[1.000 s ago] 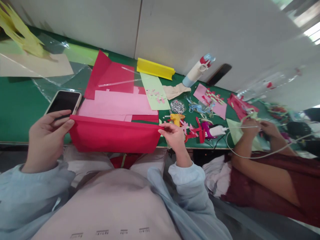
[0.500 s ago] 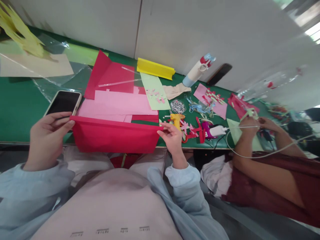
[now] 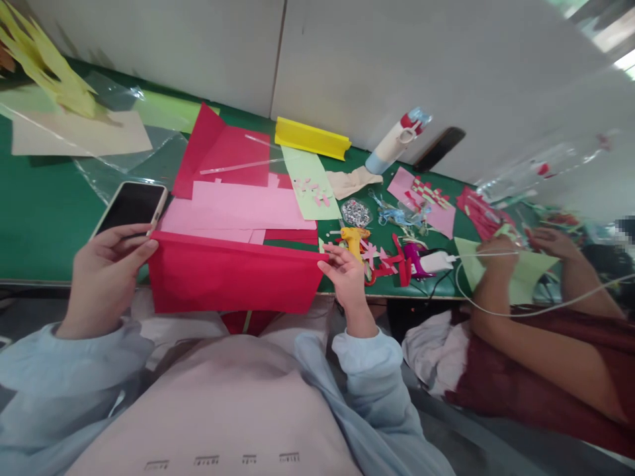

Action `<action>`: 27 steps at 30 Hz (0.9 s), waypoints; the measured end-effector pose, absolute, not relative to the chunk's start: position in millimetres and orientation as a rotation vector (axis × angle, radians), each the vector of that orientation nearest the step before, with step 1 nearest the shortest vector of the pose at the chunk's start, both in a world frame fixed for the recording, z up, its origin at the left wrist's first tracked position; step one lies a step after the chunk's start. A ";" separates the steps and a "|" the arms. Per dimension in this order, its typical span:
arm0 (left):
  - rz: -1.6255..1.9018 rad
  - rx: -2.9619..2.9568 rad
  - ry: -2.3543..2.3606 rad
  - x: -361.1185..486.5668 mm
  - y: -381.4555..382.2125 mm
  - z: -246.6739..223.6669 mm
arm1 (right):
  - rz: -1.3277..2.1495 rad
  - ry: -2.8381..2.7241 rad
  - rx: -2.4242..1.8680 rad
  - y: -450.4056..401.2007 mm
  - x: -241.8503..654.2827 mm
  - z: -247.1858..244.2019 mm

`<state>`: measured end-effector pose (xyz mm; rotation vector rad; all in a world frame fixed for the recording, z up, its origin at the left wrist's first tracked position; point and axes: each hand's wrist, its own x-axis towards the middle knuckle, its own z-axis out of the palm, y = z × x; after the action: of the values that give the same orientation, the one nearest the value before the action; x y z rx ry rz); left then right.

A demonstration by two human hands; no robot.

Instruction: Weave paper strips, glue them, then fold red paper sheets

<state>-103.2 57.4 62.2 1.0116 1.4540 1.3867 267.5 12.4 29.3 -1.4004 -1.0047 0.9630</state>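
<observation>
Left hand: reaching in from the side, thumb and fingers pinching the red sheet at its upper left corner. Right hand: wrist below, fingertips pinching the upper right corner. Sheet's hanging over the green table's front edge, spanning both hands.

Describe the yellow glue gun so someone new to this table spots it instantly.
On the green table, find the right hand at the red sheet's edge. Just beyond its fingers, nearer than the round dish of small shiny pieces, lies the glue gun. Colour separates it from the purple tool on its right; its gun shape, from the yellow folded strip.
</observation>
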 end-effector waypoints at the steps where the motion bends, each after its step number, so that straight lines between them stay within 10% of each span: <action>1: 1.374 0.961 1.453 -103.0 57.3 62.1 | 0.963 -1.006 -1.400 12.3 268.4 28.7; 14: 1.078 1.053 1.624 -84.7 49.8 82.1 | 0.659 -1.979 -1.485 24.9 248.1 75.9; 27: 0.828 1.602 1.326 -50.2 43.0 128.8 | 1.603 -1.882 -0.836 100.1 162.9 128.9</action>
<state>-50.2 43.0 128.8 1.6016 1.3260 0.8279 162.9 100.1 128.9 -0.8358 -1.8824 1.6026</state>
